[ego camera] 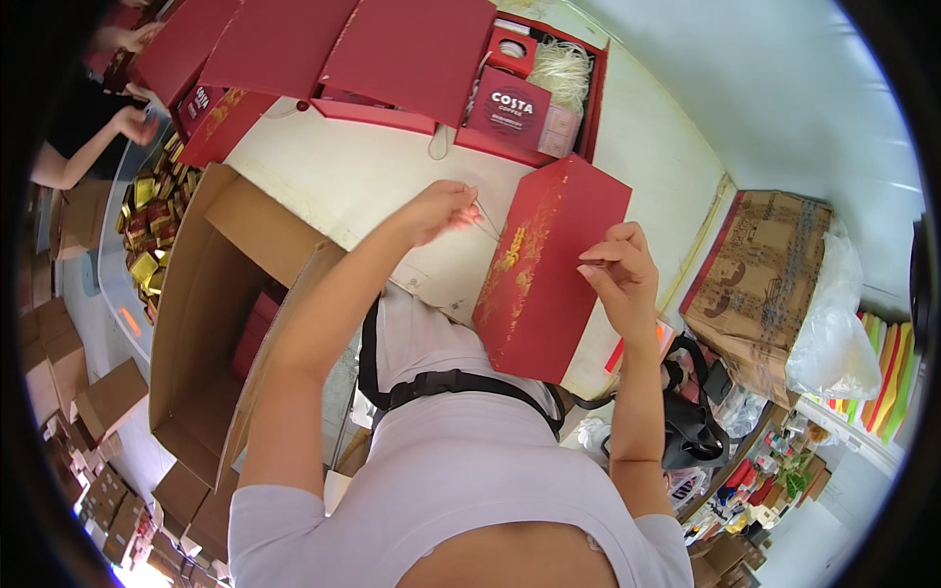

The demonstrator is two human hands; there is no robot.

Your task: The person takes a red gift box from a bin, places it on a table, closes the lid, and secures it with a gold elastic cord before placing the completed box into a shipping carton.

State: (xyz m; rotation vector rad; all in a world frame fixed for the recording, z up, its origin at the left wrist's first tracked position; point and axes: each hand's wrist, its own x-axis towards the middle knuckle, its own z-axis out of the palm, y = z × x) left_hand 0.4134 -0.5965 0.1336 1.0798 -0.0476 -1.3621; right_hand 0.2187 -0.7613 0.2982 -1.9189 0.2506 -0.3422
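A closed red gift box [542, 268] with gold decoration stands at an angle on the white table, directly before me. My left hand [448, 212], left of the box, pinches a thin cord [488, 223] that runs taut towards the box's decorated side. Over the box's right part is my right hand [625, 268], its thumb and fingertips pinched around a small dark thing too small to make out. Behind the box lies an open red gift box [531, 151] holding a Costa Coffee carton [507, 106], a small red box [510, 51] and pale shredded filler [562, 72].
More red gift boxes [375, 110] with raised lids line the table's far side. An open cardboard carton [220, 294] stands left of me, beside a clear bin of gold-and-red packets [151, 235]. Another person's hand [136, 123] is at far left. A taped carton [761, 287] is at right.
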